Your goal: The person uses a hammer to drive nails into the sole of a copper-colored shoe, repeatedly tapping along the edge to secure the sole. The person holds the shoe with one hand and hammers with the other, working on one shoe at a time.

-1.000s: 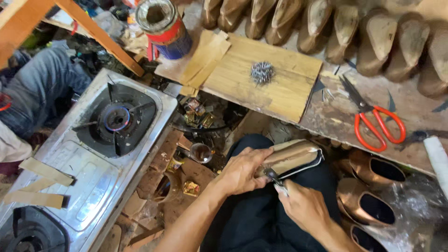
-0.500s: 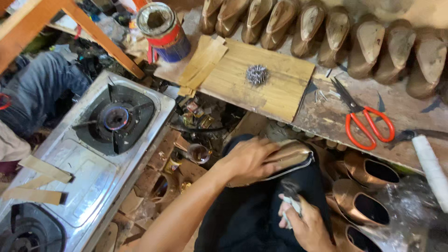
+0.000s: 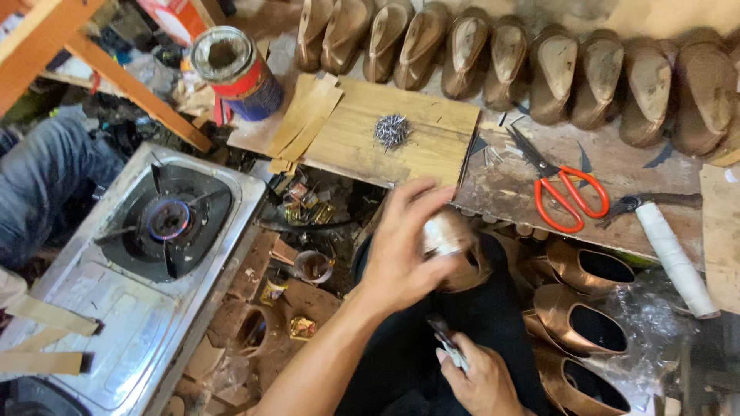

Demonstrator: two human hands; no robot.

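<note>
Fingers (image 3: 416, 202) of the left hand (image 3: 401, 254) are curled round a shoe (image 3: 447, 239), gripping it over the lap, just in front of the wooden board (image 3: 401, 154) with its little heap of nails (image 3: 391, 129). The right hand (image 3: 482, 377) sits low, closed on a small dark tool (image 3: 447, 343). To work it well, I'd say keep that shoe braced firmly and turn it so the part being worked faces the tool. It's blurred, but the shoe looks shiny at the top and copper-brown below, like the finished shoes (image 3: 586, 308) beside the knee. Orange scissors (image 3: 563, 189) lie on the table (image 3: 617, 166).
</note>
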